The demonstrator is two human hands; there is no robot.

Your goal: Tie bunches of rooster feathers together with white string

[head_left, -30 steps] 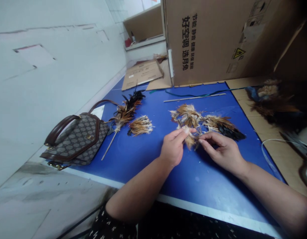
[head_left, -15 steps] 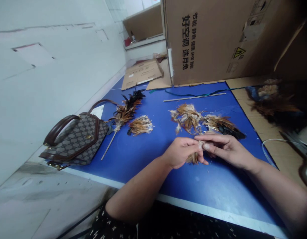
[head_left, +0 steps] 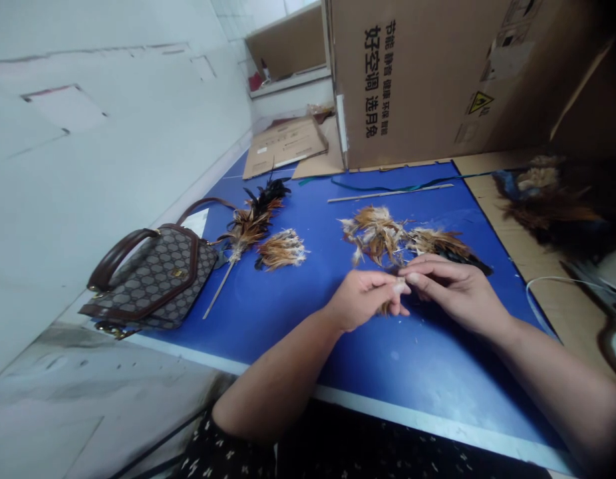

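Note:
My left hand (head_left: 364, 301) is closed on a small bunch of brown feathers (head_left: 384, 309), mostly hidden under its fingers, with pale quill ends showing at the fingertips. Touching those ends, my right hand (head_left: 450, 285) has its thumb and forefinger pinched together; what they grip is too small to make out. Just beyond the hands lie a loose pile of tan and white feathers (head_left: 375, 233) and a second pile of brown and black feathers (head_left: 442, 247). Further left are a small feather bundle (head_left: 282, 250) and a feather duster (head_left: 251, 223) on a thin stick.
A patterned handbag (head_left: 158, 276) stands at the left edge of the blue table (head_left: 308, 319). Behind the piles lie a thin stick (head_left: 390, 193) and a green ribbon (head_left: 378, 190). A large cardboard box (head_left: 418, 86) blocks the back; dark feathers (head_left: 547, 206) are at right.
My right hand has shifted slightly up and its fingertips have drawn closer together. My left hand has turned a little, so less of the held feathers shows beneath it.

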